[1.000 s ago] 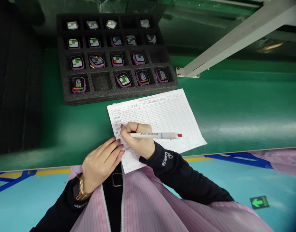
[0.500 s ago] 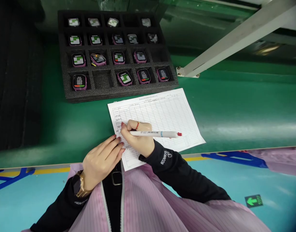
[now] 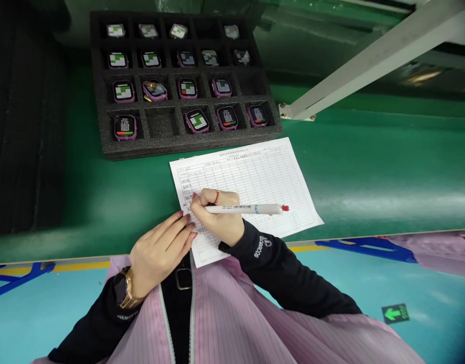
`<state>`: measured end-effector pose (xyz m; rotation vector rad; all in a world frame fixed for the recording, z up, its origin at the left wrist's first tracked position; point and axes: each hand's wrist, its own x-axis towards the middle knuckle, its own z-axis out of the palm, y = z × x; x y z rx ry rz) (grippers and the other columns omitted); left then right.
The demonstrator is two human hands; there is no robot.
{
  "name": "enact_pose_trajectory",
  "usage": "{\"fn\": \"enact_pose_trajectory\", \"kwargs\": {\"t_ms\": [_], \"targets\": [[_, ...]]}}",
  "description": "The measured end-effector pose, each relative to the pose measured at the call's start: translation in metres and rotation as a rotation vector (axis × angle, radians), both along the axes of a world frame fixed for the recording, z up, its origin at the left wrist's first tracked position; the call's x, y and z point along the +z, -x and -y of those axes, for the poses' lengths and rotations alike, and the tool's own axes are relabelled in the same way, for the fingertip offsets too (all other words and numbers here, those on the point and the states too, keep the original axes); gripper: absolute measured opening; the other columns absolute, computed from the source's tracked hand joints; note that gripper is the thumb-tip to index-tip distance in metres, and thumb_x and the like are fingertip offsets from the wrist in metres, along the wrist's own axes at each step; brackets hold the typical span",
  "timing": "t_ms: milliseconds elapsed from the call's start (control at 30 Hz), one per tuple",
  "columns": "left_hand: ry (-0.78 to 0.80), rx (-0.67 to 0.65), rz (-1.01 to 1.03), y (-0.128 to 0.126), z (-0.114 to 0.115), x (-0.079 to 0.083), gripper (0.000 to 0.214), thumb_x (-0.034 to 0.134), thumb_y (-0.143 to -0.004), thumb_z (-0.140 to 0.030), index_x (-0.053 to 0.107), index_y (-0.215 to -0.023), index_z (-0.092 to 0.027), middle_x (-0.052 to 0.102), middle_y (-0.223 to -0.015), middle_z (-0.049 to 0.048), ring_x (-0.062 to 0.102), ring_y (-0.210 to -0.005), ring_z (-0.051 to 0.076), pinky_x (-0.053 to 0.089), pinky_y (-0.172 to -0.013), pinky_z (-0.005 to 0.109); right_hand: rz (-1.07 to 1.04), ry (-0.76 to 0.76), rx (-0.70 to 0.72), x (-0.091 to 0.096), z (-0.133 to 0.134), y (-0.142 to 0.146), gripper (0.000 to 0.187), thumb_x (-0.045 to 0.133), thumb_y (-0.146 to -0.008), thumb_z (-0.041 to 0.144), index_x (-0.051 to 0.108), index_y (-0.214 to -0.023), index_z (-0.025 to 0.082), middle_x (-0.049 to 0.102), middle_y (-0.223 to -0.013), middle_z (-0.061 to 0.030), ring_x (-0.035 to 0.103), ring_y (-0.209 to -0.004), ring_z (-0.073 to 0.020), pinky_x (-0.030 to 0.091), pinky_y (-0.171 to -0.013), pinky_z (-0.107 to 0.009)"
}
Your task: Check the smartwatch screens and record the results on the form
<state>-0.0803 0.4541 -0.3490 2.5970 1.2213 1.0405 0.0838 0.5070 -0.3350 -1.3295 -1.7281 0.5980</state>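
Note:
A printed form sheet (image 3: 255, 182) with a grid of rows lies on the green belt. My right hand (image 3: 219, 217) is closed on a white pen (image 3: 247, 209) with a red end, its tip on the sheet's left column. My left hand (image 3: 160, 253) lies flat with fingers stretched out, pressing the sheet's lower left edge; a gold watch is on that wrist. Behind the sheet stands a black foam tray (image 3: 156, 144) with smartwatches (image 3: 197, 121) lying in most of its cells, screens lit.
A white metal bar (image 3: 369, 55) slants from upper right down to a foot near the tray's right corner. Dark foam sheets (image 3: 24, 126) lie at the left. The near table edge is teal with blue and yellow lines and a green arrow sticker (image 3: 395, 313).
The pen and right hand have shifted very slightly over the sheet's left column. The left hand stays on the sheet.

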Motion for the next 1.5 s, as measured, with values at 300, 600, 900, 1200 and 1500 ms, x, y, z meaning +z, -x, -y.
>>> {"fn": "enact_pose_trajectory", "kwargs": {"t_ms": [300, 600, 900, 1200, 1500], "targets": [[-0.004, 0.005, -0.006, 0.0002, 0.0006, 0.0007, 0.02, 0.071, -0.091, -0.014, 0.07, -0.111, -0.013, 0.078, -0.11, 0.0061, 0.074, -0.109, 0.022, 0.063, -0.091, 0.029, -0.008, -0.013, 0.004, 0.0009, 0.0, -0.0004, 0.039, 0.052, -0.087, 0.014, 0.025, -0.058, 0.022, 0.034, -0.048, 0.0062, 0.03, -0.042, -0.008, 0.034, -0.043, -0.02], [-0.001, 0.002, 0.01, 0.0006, 0.0005, -0.0015, 0.022, 0.075, -0.087, -0.013, 0.071, -0.109, -0.009, 0.078, -0.11, 0.0073, 0.073, -0.109, 0.022, 0.062, -0.092, 0.03, 0.034, -0.058, 0.005, 0.0002, 0.0, -0.0004, 0.04, 0.051, -0.088, 0.014, 0.023, -0.06, 0.022, 0.033, -0.048, 0.0064, 0.029, -0.041, -0.0074, 0.033, -0.042, -0.019], [-0.001, 0.002, 0.012, 0.0002, 0.0003, -0.0013, 0.022, 0.074, -0.088, -0.013, 0.07, -0.109, -0.011, 0.078, -0.109, 0.0066, 0.073, -0.109, 0.022, 0.062, -0.092, 0.03, -0.014, -0.067, -0.011, 0.0006, 0.0015, -0.001, 0.04, 0.052, -0.086, 0.011, 0.023, -0.06, 0.022, 0.03, -0.048, 0.0074, 0.027, -0.041, -0.007, 0.031, -0.041, -0.02], [-0.014, 0.001, 0.011, 0.0, 0.0001, -0.0004, 0.019, 0.073, -0.089, -0.014, 0.071, -0.108, -0.011, 0.078, -0.109, 0.006, 0.074, -0.108, 0.021, 0.062, -0.092, 0.029, -0.014, -0.096, -0.019, -0.0018, -0.0004, -0.0025, 0.041, 0.054, -0.086, 0.009, 0.024, -0.061, 0.022, 0.031, -0.049, 0.0082, 0.027, -0.042, -0.0058, 0.031, -0.042, -0.018], [-0.02, -0.001, 0.022, -0.002, -0.001, -0.0012, 0.019, 0.075, -0.088, -0.013, 0.072, -0.107, -0.009, 0.078, -0.109, 0.0073, 0.074, -0.108, 0.022, 0.061, -0.092, 0.03, -0.041, -0.107, 0.01, -0.0007, -0.0008, -0.0024, 0.041, 0.055, -0.083, 0.006, 0.025, -0.059, 0.021, 0.028, -0.049, 0.009, 0.027, -0.042, -0.0053, 0.029, -0.042, -0.017]]}}
